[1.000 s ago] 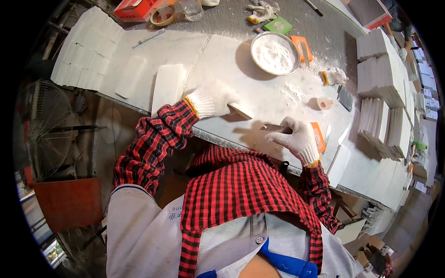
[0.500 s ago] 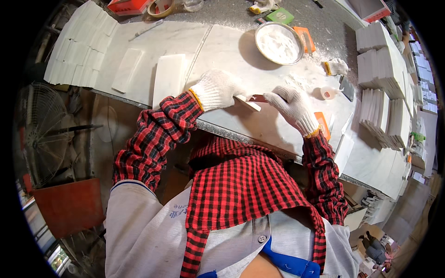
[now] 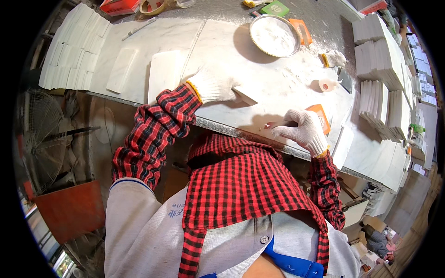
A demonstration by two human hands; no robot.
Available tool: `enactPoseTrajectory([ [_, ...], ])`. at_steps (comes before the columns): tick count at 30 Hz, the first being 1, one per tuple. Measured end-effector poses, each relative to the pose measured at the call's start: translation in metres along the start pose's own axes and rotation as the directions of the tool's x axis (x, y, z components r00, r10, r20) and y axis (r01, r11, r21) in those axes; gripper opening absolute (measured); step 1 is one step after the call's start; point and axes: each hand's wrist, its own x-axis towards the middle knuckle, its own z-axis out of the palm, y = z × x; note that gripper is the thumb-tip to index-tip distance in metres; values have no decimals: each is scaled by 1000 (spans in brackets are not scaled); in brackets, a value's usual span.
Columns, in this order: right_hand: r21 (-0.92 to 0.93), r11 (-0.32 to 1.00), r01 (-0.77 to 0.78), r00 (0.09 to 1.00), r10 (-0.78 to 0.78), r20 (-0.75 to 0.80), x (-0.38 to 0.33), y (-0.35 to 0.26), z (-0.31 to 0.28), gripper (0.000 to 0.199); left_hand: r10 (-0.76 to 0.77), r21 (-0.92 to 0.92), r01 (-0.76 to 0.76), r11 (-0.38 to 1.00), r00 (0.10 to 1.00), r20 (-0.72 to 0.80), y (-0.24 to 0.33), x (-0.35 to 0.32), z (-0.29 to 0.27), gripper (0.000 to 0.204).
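Note:
My left hand [image 3: 214, 86], in a white knitted glove, is closed on a small white tile [image 3: 246, 95] held tilted over the pale marble worktop [image 3: 218, 55]. Only the tile's outer part shows past the fingers. Lower and to the right, my right hand [image 3: 304, 131], gloved too, pinches a thin flat blade-like tool [image 3: 277, 124]. Most of the tool is hidden by the fingers, and it is apart from the tile. Just beyond the right wrist lies an orange packet [image 3: 320, 116].
A metal bowl of white material [image 3: 275, 36] stands toward the back, beside another orange packet [image 3: 302, 31] and a green box [image 3: 275, 8]. White tile stacks [image 3: 76, 44] rise at left; more stacks [image 3: 378, 65] stand at right. A tape roll [image 3: 326, 85] and loose glove [image 3: 333, 59] lie nearby.
My right hand has drawn the blade-like tool away from the tile, down toward the worktop's front edge. My left hand still grips the tile, now tilted differently. The view has shifted slightly.

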Motion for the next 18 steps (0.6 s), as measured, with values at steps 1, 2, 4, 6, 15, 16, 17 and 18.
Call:
enactPoseTrajectory([
  [1,-11,1000,-13,1000,13,-9,1,-4,1,46,-1,16,1,1000,1000,27,2,4,-6,30],
  [2,-22,999,-25,1000,25,-17,2,-8,2,46,-4,31,2,1000,998,55,5,7,-12,36],
  [4,33,997,-64,996,66,-61,1,-6,3,46,-36,37,33,999,996,84,12,11,-21,43],
  [6,166,980,-107,984,129,-126,-3,3,9,47,-5,27,6,1000,1000,-15,15,9,-17,48],
  [15,314,933,-177,964,229,-138,-11,3,19,38,116,104,-91,990,957,-266,24,3,15,56],
  [16,369,916,-157,969,215,-123,-11,5,21,36,101,94,-79,992,959,-263,26,2,13,52],
  [17,423,896,-136,974,199,-108,-10,7,24,35,85,83,-66,994,962,-261,31,0,9,48],
  [18,475,873,-115,979,181,-95,-9,9,25,34,69,73,-52,996,964,-258,34,-2,7,44],
])
